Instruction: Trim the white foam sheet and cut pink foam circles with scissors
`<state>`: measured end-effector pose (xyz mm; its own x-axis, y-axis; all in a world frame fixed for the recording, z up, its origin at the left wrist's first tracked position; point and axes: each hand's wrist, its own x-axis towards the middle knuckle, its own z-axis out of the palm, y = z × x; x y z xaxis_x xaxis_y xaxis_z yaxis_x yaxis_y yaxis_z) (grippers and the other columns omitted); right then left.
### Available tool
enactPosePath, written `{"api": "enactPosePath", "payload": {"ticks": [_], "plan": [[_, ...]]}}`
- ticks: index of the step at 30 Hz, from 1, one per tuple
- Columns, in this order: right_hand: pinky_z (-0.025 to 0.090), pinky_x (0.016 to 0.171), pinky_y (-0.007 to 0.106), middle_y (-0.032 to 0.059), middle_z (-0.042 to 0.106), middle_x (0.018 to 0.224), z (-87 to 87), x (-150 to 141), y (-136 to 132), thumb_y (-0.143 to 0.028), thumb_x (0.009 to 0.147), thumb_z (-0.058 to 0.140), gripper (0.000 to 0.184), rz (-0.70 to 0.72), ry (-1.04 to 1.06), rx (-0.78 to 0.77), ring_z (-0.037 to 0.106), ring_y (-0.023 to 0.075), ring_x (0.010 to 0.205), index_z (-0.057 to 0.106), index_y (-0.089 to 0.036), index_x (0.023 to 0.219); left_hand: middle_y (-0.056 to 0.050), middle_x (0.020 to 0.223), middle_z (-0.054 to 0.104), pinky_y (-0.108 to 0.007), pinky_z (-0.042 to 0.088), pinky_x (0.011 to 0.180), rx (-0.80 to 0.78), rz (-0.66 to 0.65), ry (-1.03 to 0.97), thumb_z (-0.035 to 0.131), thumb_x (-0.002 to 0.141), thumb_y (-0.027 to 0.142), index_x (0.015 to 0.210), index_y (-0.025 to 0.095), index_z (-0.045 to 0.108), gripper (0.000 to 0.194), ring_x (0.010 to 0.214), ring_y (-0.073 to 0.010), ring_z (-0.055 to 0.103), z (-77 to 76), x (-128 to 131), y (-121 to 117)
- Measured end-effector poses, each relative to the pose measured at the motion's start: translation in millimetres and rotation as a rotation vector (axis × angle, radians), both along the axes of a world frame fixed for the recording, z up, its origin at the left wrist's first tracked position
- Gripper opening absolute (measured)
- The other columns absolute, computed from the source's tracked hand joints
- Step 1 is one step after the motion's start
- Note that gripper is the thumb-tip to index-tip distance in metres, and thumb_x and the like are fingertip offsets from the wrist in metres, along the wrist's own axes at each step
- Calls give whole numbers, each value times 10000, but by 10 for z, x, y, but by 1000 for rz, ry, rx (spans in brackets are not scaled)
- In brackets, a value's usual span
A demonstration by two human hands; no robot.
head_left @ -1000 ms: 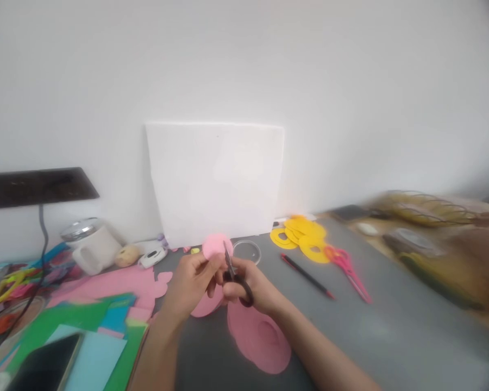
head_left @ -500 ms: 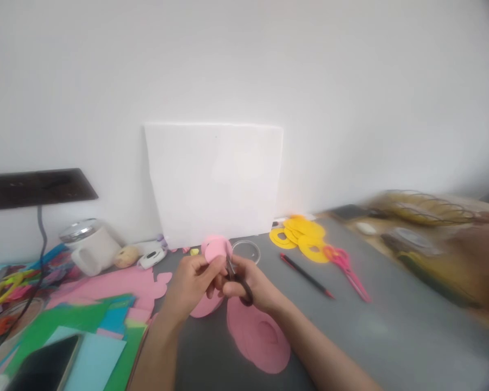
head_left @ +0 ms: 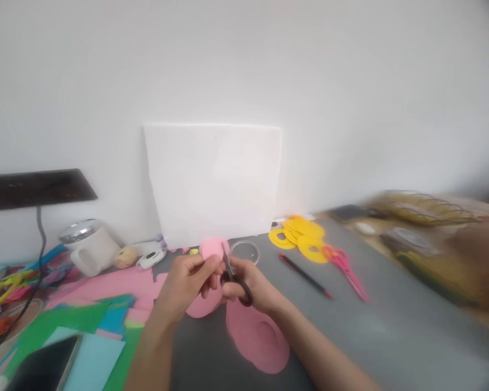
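Note:
My left hand (head_left: 194, 276) pinches a round piece of pink paper (head_left: 212, 248) by its lower edge, above the grey table (head_left: 204, 358). In my right hand (head_left: 250, 279) is a pair of dark-handled scissors (head_left: 237, 282), fingers closed round its loops. The metal blades point up and lie against the right side of the paper. Below the hands rest a pink paper disc (head_left: 205, 304), partly hidden, and a stack of pink paper rings (head_left: 257, 339). A clear round ring (head_left: 245, 251) lies just behind my right hand.
Yellow paper rings (head_left: 303, 236), a black pencil (head_left: 305, 274) and pink scissors (head_left: 346, 271) lie to the right. A white board (head_left: 215, 179) leans on the wall. On the left are a white mug (head_left: 93, 252), coloured paper sheets (head_left: 73, 312) and a phone (head_left: 44, 364).
The pink paper has turned and now shows as one fuller round, with the scissor blades standing clearer at its right edge. My left hand has shifted slightly left.

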<state>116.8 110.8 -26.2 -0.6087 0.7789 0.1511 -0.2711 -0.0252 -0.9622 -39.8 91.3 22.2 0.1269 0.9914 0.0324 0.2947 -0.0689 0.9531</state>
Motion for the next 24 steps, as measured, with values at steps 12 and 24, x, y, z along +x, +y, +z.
{"api": "enactPosePath", "payload": {"ticks": [12,24], "plan": [[390,472,225,-68,484,534,-12,9,-1,-504,584,800,517,-18,-37,-21,463,87,476,562,-146,870,8,503,558,-205,326,407,-5,27,-25,561,810,490,601,155,620,399,410,-76,443,29,-53,-19],[424,565,245,-34,543,649,-71,-9,22,-502,595,810,497,5,26,-22,499,94,544,526,-162,820,-2,502,578,-206,344,418,0,5,16,536,825,502,594,155,600,422,422,-87,462,-90,32,31]]}}
